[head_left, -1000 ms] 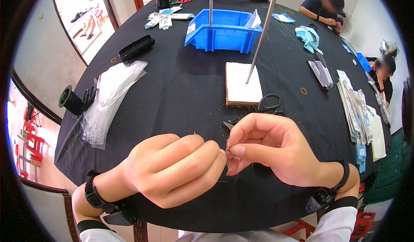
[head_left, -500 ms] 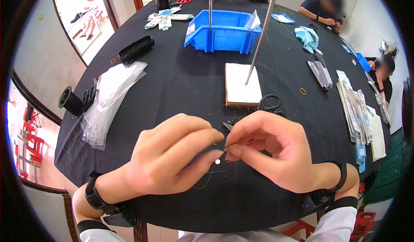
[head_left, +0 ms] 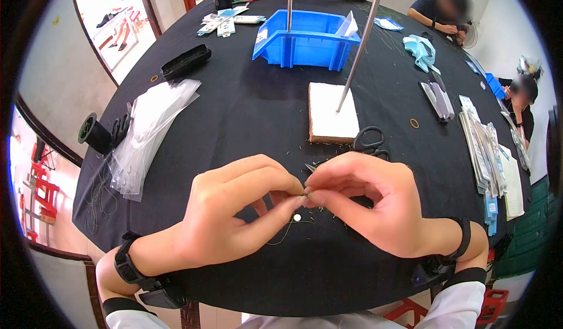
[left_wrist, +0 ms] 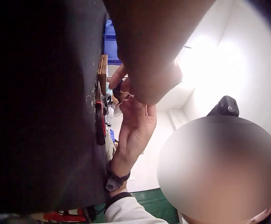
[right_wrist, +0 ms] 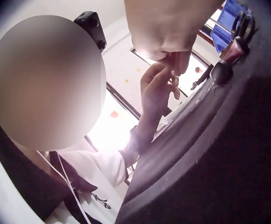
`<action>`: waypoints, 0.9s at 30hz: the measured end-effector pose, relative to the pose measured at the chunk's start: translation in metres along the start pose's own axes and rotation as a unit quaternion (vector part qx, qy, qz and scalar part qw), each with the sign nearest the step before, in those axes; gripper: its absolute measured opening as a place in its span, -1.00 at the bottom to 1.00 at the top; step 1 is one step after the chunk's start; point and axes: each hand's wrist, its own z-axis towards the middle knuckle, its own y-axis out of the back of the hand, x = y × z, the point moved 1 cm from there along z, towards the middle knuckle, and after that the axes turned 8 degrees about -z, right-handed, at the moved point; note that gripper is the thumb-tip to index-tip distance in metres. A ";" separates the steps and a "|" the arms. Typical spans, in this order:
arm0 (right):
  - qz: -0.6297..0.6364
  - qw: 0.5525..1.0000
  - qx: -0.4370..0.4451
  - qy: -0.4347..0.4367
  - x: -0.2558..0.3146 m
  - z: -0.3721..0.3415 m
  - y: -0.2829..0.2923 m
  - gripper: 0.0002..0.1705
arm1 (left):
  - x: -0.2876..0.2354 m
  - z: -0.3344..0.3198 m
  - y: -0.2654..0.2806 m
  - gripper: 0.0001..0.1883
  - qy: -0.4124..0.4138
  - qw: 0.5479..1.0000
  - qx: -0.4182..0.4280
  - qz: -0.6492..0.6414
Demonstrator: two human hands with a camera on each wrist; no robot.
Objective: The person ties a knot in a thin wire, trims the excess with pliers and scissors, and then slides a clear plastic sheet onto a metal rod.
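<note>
In the head view my left hand [head_left: 229,206] and right hand [head_left: 381,206] meet over the front of the black-covered table. Thumb and forefinger of each pinch at one spot, on a tiny piece mostly hidden by the fingertips; I cannot tell its kind. A thin line [head_left: 285,235] curves below the left fingertips. Close under them is a small white disc [head_left: 297,217]. Dark-handled scissors [head_left: 370,141] lie just beyond my right hand, partly covered by it. In the left wrist view the right hand [left_wrist: 137,126] pinches, fingertips up against the left hand.
Behind the hands a metal rod [head_left: 358,53] rises from a white-topped block [head_left: 331,115]. Farther back stands a blue bin [head_left: 305,50]. Clear plastic sleeves [head_left: 155,129] and a black spool [head_left: 94,134] lie left; a stapler [head_left: 437,101] and packets [head_left: 478,147] lie right.
My left fingers opened away from the right ones, then came back and now pinch beside them. The right hand stays pinched nearly in place. The white disc and curved line came into sight.
</note>
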 end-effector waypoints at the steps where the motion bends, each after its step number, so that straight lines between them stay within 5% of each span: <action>1: 0.017 1.000 -0.004 -0.014 -0.001 0.001 -0.001 -0.87 | 0.001 0.000 0.001 -0.86 0.007 1.000 0.000 -0.011; 19: 0.090 0.989 0.055 -0.108 -0.008 0.004 0.000 -0.85 | 0.000 -0.004 -0.003 -0.95 0.228 0.945 -0.036 -0.233; 27: 0.191 0.966 0.079 -0.158 -0.016 0.006 -0.001 -0.82 | 0.000 -0.006 -0.005 -0.94 0.223 0.943 -0.043 -0.242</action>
